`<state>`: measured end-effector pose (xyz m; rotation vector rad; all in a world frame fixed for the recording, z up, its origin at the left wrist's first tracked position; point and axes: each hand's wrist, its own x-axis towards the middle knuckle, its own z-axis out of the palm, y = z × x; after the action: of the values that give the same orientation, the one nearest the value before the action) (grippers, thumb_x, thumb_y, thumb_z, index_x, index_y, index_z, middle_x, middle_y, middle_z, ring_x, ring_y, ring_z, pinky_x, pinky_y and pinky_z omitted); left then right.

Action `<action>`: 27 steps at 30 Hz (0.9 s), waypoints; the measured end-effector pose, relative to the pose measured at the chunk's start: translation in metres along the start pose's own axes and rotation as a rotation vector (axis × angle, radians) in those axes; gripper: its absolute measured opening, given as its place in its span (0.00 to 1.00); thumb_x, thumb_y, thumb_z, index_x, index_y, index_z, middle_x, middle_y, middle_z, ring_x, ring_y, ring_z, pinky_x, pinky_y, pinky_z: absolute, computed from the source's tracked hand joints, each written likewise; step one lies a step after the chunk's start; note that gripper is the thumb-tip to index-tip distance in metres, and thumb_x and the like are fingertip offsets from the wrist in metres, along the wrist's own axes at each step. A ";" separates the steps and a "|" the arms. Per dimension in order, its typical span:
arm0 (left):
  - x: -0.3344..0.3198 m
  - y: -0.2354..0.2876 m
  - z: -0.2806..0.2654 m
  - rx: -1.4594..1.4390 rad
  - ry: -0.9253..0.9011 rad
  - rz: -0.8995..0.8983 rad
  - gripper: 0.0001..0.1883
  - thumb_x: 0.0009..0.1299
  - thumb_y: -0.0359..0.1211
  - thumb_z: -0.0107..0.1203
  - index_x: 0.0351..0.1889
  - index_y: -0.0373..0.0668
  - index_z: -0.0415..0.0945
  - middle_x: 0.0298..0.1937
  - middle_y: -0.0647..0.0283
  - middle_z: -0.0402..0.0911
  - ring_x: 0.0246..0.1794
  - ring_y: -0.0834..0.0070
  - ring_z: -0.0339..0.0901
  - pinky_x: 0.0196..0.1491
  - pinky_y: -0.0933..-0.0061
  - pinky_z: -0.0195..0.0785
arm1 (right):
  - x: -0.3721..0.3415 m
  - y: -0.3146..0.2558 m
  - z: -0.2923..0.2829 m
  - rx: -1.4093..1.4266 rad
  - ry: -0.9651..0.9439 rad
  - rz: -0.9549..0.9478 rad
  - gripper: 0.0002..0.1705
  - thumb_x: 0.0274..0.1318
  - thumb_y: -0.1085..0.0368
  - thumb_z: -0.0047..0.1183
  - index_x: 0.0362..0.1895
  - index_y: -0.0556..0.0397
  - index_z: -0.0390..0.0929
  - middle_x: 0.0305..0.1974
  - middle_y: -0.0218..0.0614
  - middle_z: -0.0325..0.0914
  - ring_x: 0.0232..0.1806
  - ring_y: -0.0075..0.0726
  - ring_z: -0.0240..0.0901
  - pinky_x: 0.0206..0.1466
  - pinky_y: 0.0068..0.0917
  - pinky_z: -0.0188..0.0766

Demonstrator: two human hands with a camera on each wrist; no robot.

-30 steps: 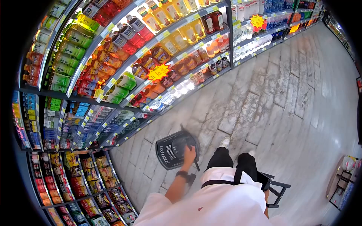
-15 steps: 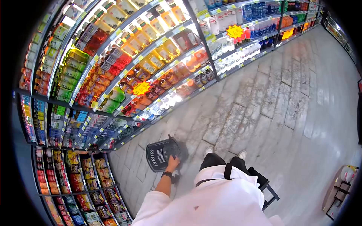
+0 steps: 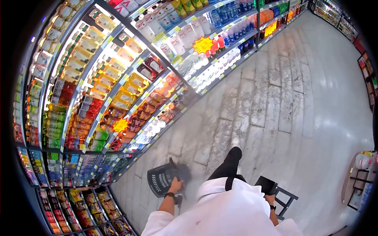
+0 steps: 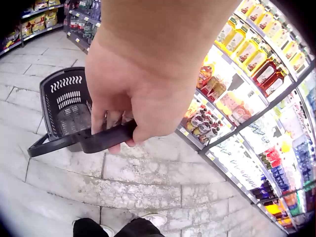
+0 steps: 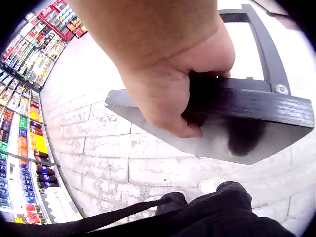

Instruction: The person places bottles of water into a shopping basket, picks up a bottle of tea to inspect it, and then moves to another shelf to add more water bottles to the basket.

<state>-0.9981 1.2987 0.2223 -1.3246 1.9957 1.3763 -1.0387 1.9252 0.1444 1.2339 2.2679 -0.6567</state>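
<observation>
A black plastic shopping basket (image 3: 158, 181) with slotted walls hangs at my left side. My left hand (image 3: 176, 185) grips its handle, and the left wrist view shows the fingers curled round the handle bar (image 4: 106, 139). The basket's inside (image 4: 74, 118) looks bare where it shows. On the other side, my right hand (image 3: 270, 199) holds a black stool (image 3: 289, 196) by the edge of its flat seat. Up close in the right wrist view, the thumb lies over the seat board (image 5: 217, 140) and most fingers are hidden behind it. The stool's legs point outward, away from my body.
Lit shelves of bottled drinks (image 3: 118, 84) run along the left and ahead. Packaged snacks (image 3: 82, 208) fill racks at lower left. A grey tiled floor (image 3: 252, 102) stretches forward. At the right edge stands a small rack (image 3: 359, 185) with goods on it.
The drink shelves have slid left and down in the head view as I walk forward. Basket and stool have stayed in my hands; the right hand now shows more clearly beside my hip.
</observation>
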 end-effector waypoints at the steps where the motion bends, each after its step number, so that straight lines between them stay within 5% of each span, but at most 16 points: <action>1: 0.013 0.007 0.014 0.000 -0.015 0.002 0.10 0.66 0.28 0.54 0.40 0.37 0.65 0.31 0.56 0.78 0.24 0.73 0.77 0.26 0.70 0.69 | 0.008 -0.007 -0.003 -0.015 0.025 -0.019 0.38 0.28 0.70 0.66 0.52 0.68 0.70 0.46 0.52 0.78 0.48 0.51 0.76 0.50 0.38 0.74; 2: 0.024 0.012 0.027 -0.039 -0.035 -0.029 0.14 0.64 0.29 0.56 0.43 0.35 0.65 0.34 0.50 0.79 0.30 0.63 0.80 0.33 0.64 0.72 | 0.015 -0.014 -0.006 -0.007 0.018 -0.028 0.38 0.28 0.70 0.66 0.51 0.68 0.70 0.45 0.52 0.78 0.48 0.51 0.77 0.50 0.38 0.74; 3: 0.043 0.005 0.040 -0.051 -0.048 -0.032 0.14 0.64 0.29 0.56 0.43 0.35 0.65 0.34 0.50 0.79 0.30 0.63 0.80 0.33 0.64 0.72 | 0.018 -0.025 -0.014 0.003 0.005 -0.033 0.38 0.28 0.71 0.66 0.51 0.68 0.70 0.45 0.52 0.78 0.47 0.51 0.77 0.50 0.38 0.74; 5: 0.093 -0.013 0.074 0.116 0.163 0.073 0.18 0.62 0.32 0.58 0.45 0.32 0.65 0.39 0.42 0.79 0.39 0.50 0.80 0.43 0.58 0.72 | 0.025 -0.047 -0.030 0.020 -0.027 -0.047 0.37 0.28 0.71 0.66 0.51 0.67 0.70 0.45 0.51 0.78 0.47 0.50 0.77 0.49 0.37 0.74; 6: 0.070 0.031 0.080 0.139 0.158 -0.030 0.22 0.61 0.33 0.59 0.47 0.29 0.65 0.42 0.38 0.78 0.48 0.44 0.77 0.50 0.55 0.69 | 0.028 -0.055 -0.039 0.021 -0.041 -0.053 0.37 0.28 0.71 0.66 0.51 0.67 0.70 0.44 0.51 0.78 0.46 0.50 0.77 0.49 0.37 0.75; 7: 0.060 0.047 0.086 0.123 0.150 -0.046 0.22 0.61 0.33 0.59 0.47 0.29 0.65 0.42 0.38 0.78 0.48 0.44 0.77 0.50 0.55 0.69 | 0.032 -0.063 -0.048 0.022 -0.061 -0.065 0.36 0.28 0.71 0.66 0.51 0.67 0.71 0.44 0.51 0.79 0.46 0.50 0.77 0.49 0.37 0.75; 9: 0.062 0.085 0.099 0.272 0.267 0.062 0.13 0.62 0.25 0.56 0.42 0.35 0.66 0.34 0.52 0.78 0.30 0.64 0.82 0.33 0.63 0.74 | 0.043 -0.086 -0.064 0.035 -0.094 -0.089 0.36 0.28 0.72 0.65 0.50 0.67 0.71 0.44 0.50 0.79 0.45 0.49 0.78 0.48 0.36 0.75; 10: 0.050 0.123 0.098 0.027 0.152 -0.064 0.13 0.62 0.25 0.56 0.42 0.35 0.65 0.34 0.53 0.78 0.29 0.63 0.82 0.33 0.63 0.74 | 0.047 -0.094 -0.071 0.047 -0.112 -0.093 0.36 0.29 0.72 0.65 0.50 0.67 0.71 0.44 0.50 0.79 0.45 0.49 0.78 0.48 0.36 0.75; 15: 0.106 0.136 0.123 0.042 0.184 -0.081 0.12 0.65 0.24 0.53 0.43 0.34 0.63 0.34 0.54 0.76 0.25 0.65 0.79 0.29 0.65 0.71 | 0.066 -0.145 -0.117 0.150 -0.202 -0.104 0.34 0.29 0.73 0.65 0.49 0.67 0.72 0.42 0.49 0.79 0.43 0.47 0.78 0.47 0.35 0.75; 18: 0.123 0.170 0.141 -0.038 0.284 -0.126 0.23 0.65 0.33 0.55 0.53 0.27 0.63 0.38 0.40 0.80 0.35 0.53 0.83 0.37 0.59 0.74 | 0.077 -0.184 -0.151 0.313 -0.282 -0.133 0.33 0.29 0.73 0.64 0.49 0.67 0.72 0.42 0.48 0.80 0.43 0.46 0.79 0.47 0.35 0.76; 21: 0.135 0.222 0.145 -0.180 0.249 -0.096 0.08 0.68 0.25 0.49 0.41 0.37 0.61 0.31 0.57 0.73 0.21 0.69 0.76 0.23 0.69 0.65 | 0.080 -0.237 -0.201 0.482 -0.373 -0.122 0.32 0.29 0.74 0.64 0.48 0.67 0.73 0.41 0.47 0.80 0.42 0.46 0.79 0.46 0.34 0.76; 22: 0.132 0.251 0.149 -0.199 0.274 -0.111 0.08 0.68 0.26 0.49 0.40 0.37 0.61 0.30 0.58 0.73 0.21 0.70 0.75 0.22 0.69 0.63 | 0.082 -0.256 -0.215 0.332 -0.300 -0.074 0.28 0.29 0.77 0.63 0.45 0.65 0.75 0.37 0.42 0.81 0.36 0.41 0.80 0.42 0.32 0.76; 27: 0.174 0.305 0.173 -0.296 0.346 -0.044 0.07 0.68 0.28 0.50 0.39 0.40 0.63 0.28 0.60 0.74 0.18 0.72 0.72 0.21 0.70 0.61 | 0.205 -0.234 -0.229 0.151 -0.303 -0.090 0.32 0.30 0.74 0.66 0.48 0.65 0.73 0.43 0.45 0.81 0.42 0.43 0.79 0.46 0.34 0.75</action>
<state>-1.3759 1.3889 0.1750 -1.8363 2.0095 1.5545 -1.3787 2.0817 0.2403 1.0224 2.0597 -0.9923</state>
